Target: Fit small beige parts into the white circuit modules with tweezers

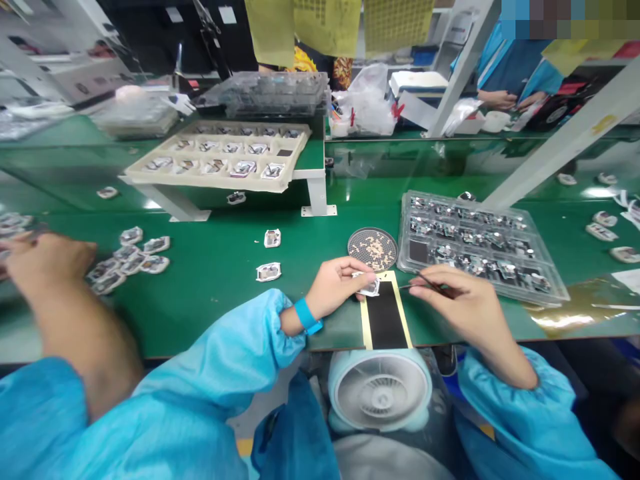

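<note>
Pinching small white part (371,287) in left hand (334,288) fingertips, just above black strip (385,325) at the table's near edge. Right hand (463,303) closed around tweezers (421,283), tips near the part.

Bright, even light from overhead; shadows soft and faint. Glare streaks on the green table (590,193) at far right, with glints on the clear tray (480,240) and gold film (575,310). Centre sharp: left hand (340,287) pinching white part (371,288), right hand (465,303) gripping tweezers (425,281). Co-worker's hand (45,260) near left is motion-blurred. White posts (565,143) lean from wide-angle stretch. Pixelated patch (565,17) far right.
</note>
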Demonstrator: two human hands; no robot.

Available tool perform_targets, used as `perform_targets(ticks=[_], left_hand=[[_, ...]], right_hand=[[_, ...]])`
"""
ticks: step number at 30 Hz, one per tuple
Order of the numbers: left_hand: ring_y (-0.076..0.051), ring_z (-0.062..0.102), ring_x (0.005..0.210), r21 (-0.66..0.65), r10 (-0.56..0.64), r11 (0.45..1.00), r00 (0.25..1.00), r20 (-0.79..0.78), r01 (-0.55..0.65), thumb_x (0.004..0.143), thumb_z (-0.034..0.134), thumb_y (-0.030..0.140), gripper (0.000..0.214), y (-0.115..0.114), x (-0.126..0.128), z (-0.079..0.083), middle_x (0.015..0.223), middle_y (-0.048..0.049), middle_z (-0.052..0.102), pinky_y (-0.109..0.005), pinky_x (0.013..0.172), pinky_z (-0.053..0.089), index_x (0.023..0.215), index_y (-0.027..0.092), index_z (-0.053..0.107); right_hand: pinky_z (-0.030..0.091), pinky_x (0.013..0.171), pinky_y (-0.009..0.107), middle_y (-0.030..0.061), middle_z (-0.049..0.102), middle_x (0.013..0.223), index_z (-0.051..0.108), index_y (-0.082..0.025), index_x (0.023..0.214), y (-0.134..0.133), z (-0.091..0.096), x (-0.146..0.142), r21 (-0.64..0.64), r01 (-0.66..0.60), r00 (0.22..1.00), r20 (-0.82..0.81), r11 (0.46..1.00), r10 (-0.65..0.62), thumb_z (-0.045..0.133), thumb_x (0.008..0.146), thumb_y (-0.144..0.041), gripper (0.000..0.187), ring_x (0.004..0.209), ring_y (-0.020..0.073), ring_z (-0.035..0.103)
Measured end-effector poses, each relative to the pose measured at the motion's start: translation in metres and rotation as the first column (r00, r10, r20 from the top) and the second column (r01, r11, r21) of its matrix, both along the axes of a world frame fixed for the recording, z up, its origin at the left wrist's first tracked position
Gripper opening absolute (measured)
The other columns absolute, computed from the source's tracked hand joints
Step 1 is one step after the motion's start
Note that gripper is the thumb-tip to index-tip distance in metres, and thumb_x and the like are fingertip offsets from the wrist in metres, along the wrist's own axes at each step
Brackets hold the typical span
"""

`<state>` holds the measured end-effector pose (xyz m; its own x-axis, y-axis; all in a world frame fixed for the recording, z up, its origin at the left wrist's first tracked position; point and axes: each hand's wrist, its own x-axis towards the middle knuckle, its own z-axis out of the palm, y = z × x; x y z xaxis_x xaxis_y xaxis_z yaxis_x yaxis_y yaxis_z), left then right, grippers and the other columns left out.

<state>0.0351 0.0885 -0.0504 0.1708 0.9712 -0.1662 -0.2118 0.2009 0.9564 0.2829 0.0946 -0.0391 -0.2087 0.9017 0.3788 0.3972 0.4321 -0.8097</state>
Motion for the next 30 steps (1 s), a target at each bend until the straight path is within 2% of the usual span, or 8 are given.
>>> perform_targets(ticks=[4,6,11,17,21,25,28,30], left_hand=[[-0.014,0.068,0.056,-0.002,-0.004,1.000,1.000,-0.030,0.004,0.080,0.081,0.049,0.042,-0.001,0.001,0.003,0.072,-0.0069,0.073,-0.017,0.040,0.039,0.094,0.011,0.072],[-0.016,0.070,0.058,0.019,-0.017,1.000,0.999,-0.039,0.018,0.085,0.075,0.052,0.043,-0.001,0.000,0.004,0.076,-0.0083,0.074,-0.018,0.040,0.035,0.101,0.012,0.074],[-0.013,0.064,0.064,0.049,-0.027,0.998,0.999,-0.021,0.028,0.088,0.070,0.043,0.037,-0.002,-0.005,0.000,0.092,-0.0087,0.076,-0.024,0.052,0.047,0.111,0.016,0.077],[-0.010,0.056,0.062,0.123,-0.032,0.992,0.997,-0.067,0.040,0.090,0.068,0.038,0.035,-0.005,-0.007,0.000,0.100,-0.0075,0.076,-0.026,0.061,0.048,0.117,0.018,0.077],[-0.012,0.061,0.069,0.142,-0.033,0.989,0.998,-0.061,0.041,0.087,0.072,0.034,0.034,-0.007,-0.006,0.005,0.101,-0.0080,0.077,-0.024,0.061,0.048,0.117,0.017,0.076],[-0.018,0.070,0.091,0.155,-0.064,0.985,0.997,-0.053,0.071,0.087,0.075,0.034,0.040,-0.008,-0.004,0.003,0.110,-0.0106,0.077,-0.026,0.069,0.053,0.122,0.017,0.072],[-0.022,0.071,0.102,0.216,-0.057,0.973,0.990,-0.130,0.084,0.085,0.077,0.033,0.043,-0.010,-0.002,0.000,0.121,-0.0121,0.074,-0.030,0.082,0.057,0.125,0.017,0.071],[-0.021,0.071,0.100,0.283,-0.028,0.954,0.972,-0.232,0.095,0.085,0.077,0.031,0.045,-0.012,-0.001,-0.002,0.124,-0.0116,0.073,-0.030,0.080,0.057,0.127,0.019,0.070]], right_hand=[[0.064,0.076,0.036,0.0045,0.079,0.091,0.082,-0.023,0.092,-0.012,-0.010,-0.024,-0.136,-0.022,0.978,-0.208,0.991,-0.007,0.087,0.079,-0.036,0.019,0.082,0.0213,0.075],[0.066,0.077,0.037,0.0044,0.080,0.093,0.081,-0.023,0.099,-0.013,-0.014,-0.031,-0.208,-0.051,0.958,-0.288,0.977,-0.012,0.086,0.080,-0.037,0.023,0.082,0.0215,0.076],[0.066,0.078,0.034,0.0055,0.080,0.093,0.076,-0.021,0.108,-0.014,-0.015,-0.045,-0.292,-0.139,0.917,-0.398,0.946,0.011,0.085,0.082,-0.036,0.031,0.084,0.0207,0.078],[0.061,0.064,0.026,0.0025,0.077,0.080,0.061,-0.021,0.092,-0.016,-0.014,-0.060,-0.296,-0.072,0.898,-0.434,0.953,-0.067,0.088,0.078,-0.037,0.034,0.070,0.0163,0.074],[0.060,0.064,0.026,0.0014,0.076,0.078,0.060,-0.022,0.091,-0.014,-0.015,-0.061,-0.287,-0.060,0.883,-0.462,0.956,-0.084,0.087,0.079,-0.037,0.033,0.070,0.0168,0.074],[0.060,0.064,0.028,0.0014,0.075,0.078,0.060,-0.023,0.091,-0.013,-0.016,-0.060,-0.291,-0.057,0.879,-0.468,0.955,-0.091,0.087,0.079,-0.040,0.034,0.072,0.0177,0.074],[0.058,0.063,0.027,0.0011,0.074,0.077,0.060,-0.023,0.090,-0.013,-0.015,-0.061,-0.291,-0.041,0.885,-0.455,0.956,-0.101,0.087,0.078,-0.040,0.035,0.070,0.0166,0.072],[0.057,0.061,0.026,0.0007,0.073,0.076,0.061,-0.022,0.090,-0.013,-0.015,-0.061,-0.290,-0.028,0.888,-0.447,0.957,-0.109,0.088,0.076,-0.041,0.036,0.067,0.0157,0.070]])
